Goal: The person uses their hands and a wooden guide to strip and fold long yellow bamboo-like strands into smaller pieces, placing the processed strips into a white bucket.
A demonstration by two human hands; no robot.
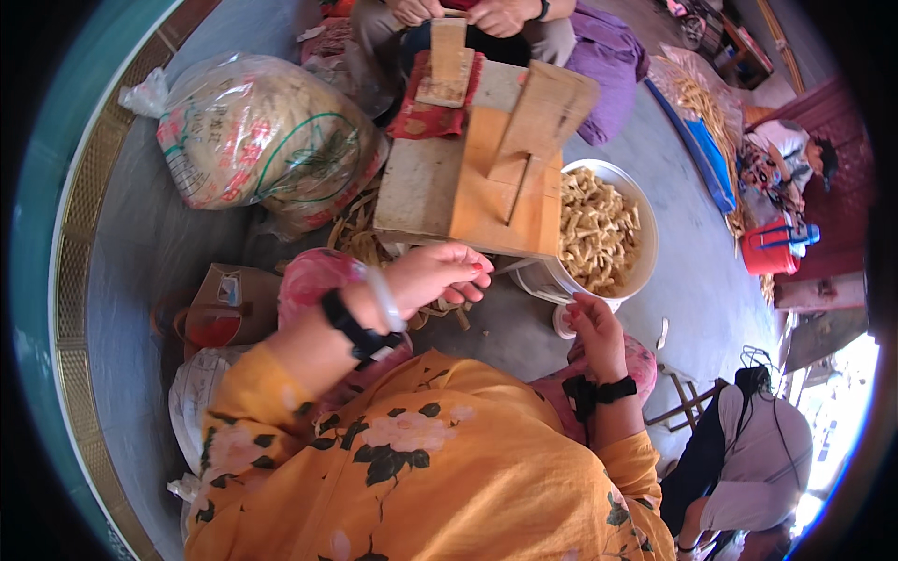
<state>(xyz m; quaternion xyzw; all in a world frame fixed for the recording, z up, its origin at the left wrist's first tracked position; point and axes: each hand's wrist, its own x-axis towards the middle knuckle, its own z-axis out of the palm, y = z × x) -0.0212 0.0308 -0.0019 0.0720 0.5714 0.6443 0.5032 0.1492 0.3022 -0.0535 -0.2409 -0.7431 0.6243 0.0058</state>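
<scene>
My left hand point(449, 273), with a pale bangle and a black wrist strap, hovers at the near edge of a low table point(414, 186). Its fingers are curled, and a thin pale strip point(515, 266) shows beside the fingertips; whether they hold it cannot be told. My right hand point(596, 326) is raised near a white bucket point(649, 231), thumb and fingers drawn together; I cannot see anything between them. Small tan knotted pieces point(596, 228) fill the bucket. On the table lies an orange-brown wooden board point(484, 203), with a tilted wooden plate point(544, 119) on it.
Opposite, a person's hands point(498, 15) hold a wooden piece point(449, 52) over a red cloth point(424, 123). A large printed plastic bag point(259, 140) stands left. Tan strips point(354, 228) lie under the table. Another person point(758, 449) bends at lower right; a red bucket point(768, 249) stands far right.
</scene>
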